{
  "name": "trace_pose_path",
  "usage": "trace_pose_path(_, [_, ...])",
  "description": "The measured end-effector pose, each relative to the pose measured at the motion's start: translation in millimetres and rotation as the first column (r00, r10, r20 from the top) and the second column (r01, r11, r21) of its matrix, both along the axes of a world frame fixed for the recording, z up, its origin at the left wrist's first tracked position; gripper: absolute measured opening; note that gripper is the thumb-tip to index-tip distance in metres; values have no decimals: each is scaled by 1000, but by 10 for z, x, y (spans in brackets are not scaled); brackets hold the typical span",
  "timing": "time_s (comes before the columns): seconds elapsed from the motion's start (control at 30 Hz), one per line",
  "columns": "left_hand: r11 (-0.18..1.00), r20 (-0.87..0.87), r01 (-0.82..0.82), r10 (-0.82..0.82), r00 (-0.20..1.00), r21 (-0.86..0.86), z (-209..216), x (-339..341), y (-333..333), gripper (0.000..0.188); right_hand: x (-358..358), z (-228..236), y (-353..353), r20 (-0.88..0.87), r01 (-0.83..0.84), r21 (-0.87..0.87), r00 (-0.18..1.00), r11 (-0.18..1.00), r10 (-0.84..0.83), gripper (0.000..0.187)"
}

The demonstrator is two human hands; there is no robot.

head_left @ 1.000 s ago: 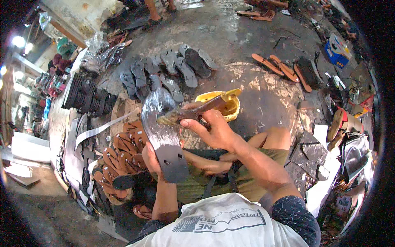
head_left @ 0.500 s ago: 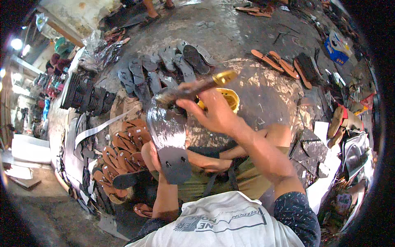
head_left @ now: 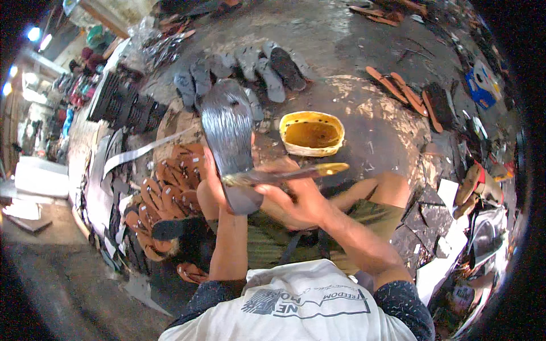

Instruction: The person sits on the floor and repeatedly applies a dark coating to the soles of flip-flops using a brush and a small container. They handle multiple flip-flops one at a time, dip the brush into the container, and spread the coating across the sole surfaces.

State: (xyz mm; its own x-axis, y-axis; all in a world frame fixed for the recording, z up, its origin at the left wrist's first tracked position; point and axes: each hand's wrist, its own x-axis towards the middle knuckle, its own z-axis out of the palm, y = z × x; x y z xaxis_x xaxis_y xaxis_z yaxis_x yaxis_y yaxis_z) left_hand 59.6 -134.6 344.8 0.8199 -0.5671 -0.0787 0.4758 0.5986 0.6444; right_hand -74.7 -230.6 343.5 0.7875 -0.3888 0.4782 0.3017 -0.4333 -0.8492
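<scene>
My left hand (head_left: 214,183) is closed round the side of a dark sandal sole (head_left: 228,128). A wet, shiny coat covers its upper part; the end closest to me is duller. My right hand (head_left: 294,196) grips a brush (head_left: 296,173) with a worn handle and a yellow tip. Its bristles lie against the lower part of the sole. Just beyond my right hand stands a yellow tub (head_left: 287,145) with amber liquid inside.
Grey soles (head_left: 270,79) lie in a cluster ahead. Brown sandals (head_left: 170,187) are piled at my left, near a stack of black soles (head_left: 128,105). Tan strips (head_left: 398,91) and a blue box (head_left: 481,88) lie to the right, with dark sheet scraps (head_left: 424,219) nearer me.
The brush has come down the sole toward me, and the wet coat now reaches lower. The sole has shifted away from me. The yellow tub is now uncovered by my right hand.
</scene>
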Motion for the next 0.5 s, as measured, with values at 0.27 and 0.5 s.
trace_pose_path(0.27, [962, -128, 138, -171, 977, -234, -194, -125, -170, 58, 451, 52, -477, -116, 164, -251, 973, 954, -198, 25])
trace_pose_path(0.5, [939, 2, 267, -273, 962, -215, -153, 760, -9, 68, -278, -74, 155, -57, -150, 30, 987, 988, 152, 31])
